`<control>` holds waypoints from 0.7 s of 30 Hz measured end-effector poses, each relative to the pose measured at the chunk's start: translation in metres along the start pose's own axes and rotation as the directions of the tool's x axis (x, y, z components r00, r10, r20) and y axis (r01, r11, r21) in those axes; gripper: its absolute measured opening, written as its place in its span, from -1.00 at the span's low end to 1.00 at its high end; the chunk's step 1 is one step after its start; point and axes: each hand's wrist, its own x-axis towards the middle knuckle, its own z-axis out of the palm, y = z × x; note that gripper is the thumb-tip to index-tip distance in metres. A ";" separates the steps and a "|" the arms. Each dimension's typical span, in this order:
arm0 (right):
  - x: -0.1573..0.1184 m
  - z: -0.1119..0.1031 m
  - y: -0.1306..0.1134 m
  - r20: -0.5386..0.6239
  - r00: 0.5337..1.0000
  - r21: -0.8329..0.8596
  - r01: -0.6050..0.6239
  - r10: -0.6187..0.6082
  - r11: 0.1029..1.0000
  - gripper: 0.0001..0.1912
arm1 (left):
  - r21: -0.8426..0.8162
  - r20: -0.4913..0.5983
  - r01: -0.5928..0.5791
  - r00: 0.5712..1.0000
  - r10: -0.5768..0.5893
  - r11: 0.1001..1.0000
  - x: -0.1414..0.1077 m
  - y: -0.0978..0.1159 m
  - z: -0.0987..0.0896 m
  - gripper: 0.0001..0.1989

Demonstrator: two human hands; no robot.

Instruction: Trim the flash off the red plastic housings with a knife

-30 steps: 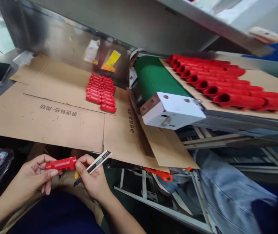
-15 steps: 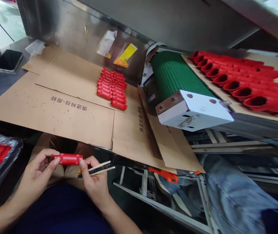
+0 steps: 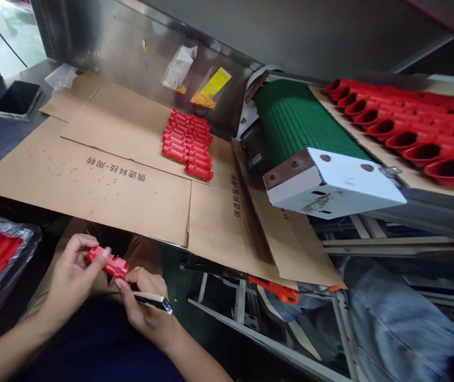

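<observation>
My left hand [image 3: 71,273] is closed around one end of a short red plastic tube [image 3: 108,262], thumb on top. The tube tilts down to the right, its clipped side facing up. My right hand [image 3: 149,305] touches the tube's other end with its fingertips. Across that palm lies a slim cream-and-black tool [image 3: 154,301], held under the fingers; its working tip is hidden, so I cannot tell its kind. Beyond my hands, similar red tubes [image 3: 189,140] lie in two rows on the cardboard [image 3: 127,199].
At left is a plastic-lined bin [image 3: 31,239] of red parts; a phone [image 3: 18,98] lies behind it. On the right, a green conveyor belt [image 3: 294,116] stands beside larger red tubes [image 3: 402,140]. Orange-handled scissors [image 3: 276,291] poke out below the cardboard. A denim-clad leg [image 3: 390,318] is at lower right.
The red tube has gone from level to tilted and been turned, so its clipped side shows. My right hand has shifted slightly left and down, and the tool in it has swung round.
</observation>
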 end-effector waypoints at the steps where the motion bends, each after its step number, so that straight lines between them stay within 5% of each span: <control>1: 0.001 -0.002 0.001 -0.003 1.000 -0.008 0.008 -0.008 1.000 -0.80 | 0.078 0.013 -0.014 1.000 0.013 0.997 0.004 0.002 -0.005 -0.72; 5: 0.009 -0.011 0.005 0.067 0.994 0.002 0.091 -0.091 0.996 -0.76 | 0.316 0.198 -0.065 0.980 0.001 0.947 0.023 0.010 -0.024 -0.73; 9: 0.020 -0.019 0.002 0.050 0.992 0.049 0.110 -0.112 0.993 -0.80 | 0.118 0.567 0.149 0.802 -0.190 0.982 0.025 0.012 -0.028 -0.64; 12: 0.028 -0.023 -0.002 0.020 0.991 0.274 -0.132 0.132 0.953 -0.78 | -0.118 0.535 0.319 0.818 -0.211 0.940 0.016 0.009 -0.026 -0.59; 15: 0.032 -0.021 -0.004 0.220 0.906 0.469 -0.424 0.362 0.775 -0.61 | -0.214 0.496 0.396 0.832 -0.250 0.893 0.007 0.007 -0.025 -0.54; 18: 0.034 -0.015 -0.005 0.379 0.815 0.519 -0.579 0.437 0.629 -0.49 | -0.229 0.484 0.404 0.837 -0.256 0.886 0.005 0.003 -0.026 -0.55; 21: 0.036 -0.009 -0.004 0.406 0.799 0.496 -0.601 0.444 0.627 -0.43 | -0.224 0.475 0.360 0.852 -0.222 0.906 0.009 -0.007 -0.028 -0.59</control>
